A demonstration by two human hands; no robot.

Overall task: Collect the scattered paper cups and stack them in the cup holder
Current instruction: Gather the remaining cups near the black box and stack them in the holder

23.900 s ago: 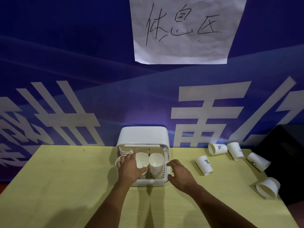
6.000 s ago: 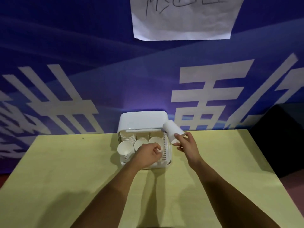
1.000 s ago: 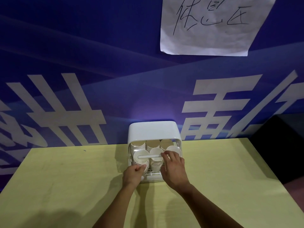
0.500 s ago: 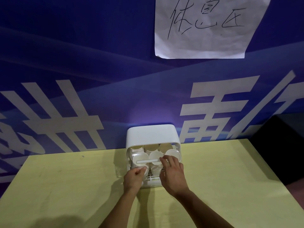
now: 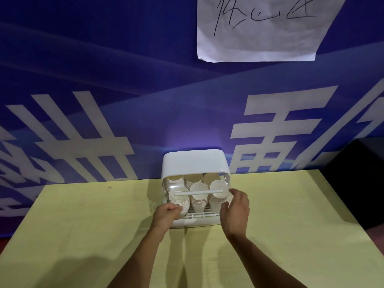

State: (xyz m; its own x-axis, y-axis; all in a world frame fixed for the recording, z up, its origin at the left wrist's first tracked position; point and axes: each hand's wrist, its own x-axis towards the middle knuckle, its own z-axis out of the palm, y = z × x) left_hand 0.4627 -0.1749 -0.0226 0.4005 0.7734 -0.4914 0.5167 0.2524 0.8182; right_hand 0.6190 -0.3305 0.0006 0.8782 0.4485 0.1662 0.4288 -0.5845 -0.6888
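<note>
Since no loose cup shows on the table (image 5: pixel 83 235), this entry concerns the cup holder (image 5: pixel 194 163) only

Paper cups (image 5: pixel 199 189): six stacks, two rows of three, mouths open toward the camera. All sit inside the holder, just beyond and between the two grips.

Left grip (image 5: pixel 166 215): fingers clenched on the holder's front-left corner. Whether they pinch the lower edge of the clear lid (image 5: pixel 166 189) or the tray rim under it, cannot tell.

Right grip (image 5: pixel 235 208): thumb in front, fingers curved over the right end of the clear lid, grasping it just beside the end of the handle bar (image 5: pixel 198 193).

Lid hangs part-way down over the cups. The tray's front grid lies uncovered below it, nearer the grips.

Key relation: the bar's long axis runs side to side, spanning the gap from left grip to right grip, parallel to the table's near edge. Hinge line is presumably parallel too, farther from the grips under the white hood. So the lid should swing toward and down to the grips, not sideways. Right grip is nearer the bar's end; left grip sits lower, at the base.

Judgement: collecting looks complete, and the step in hand is closing the lid. Next move wants both ends lowered evenly. An uneven pull could skew the lid or drag the light holder along the table. Front-row cup rims sit close behind the lid and may foul it
</note>
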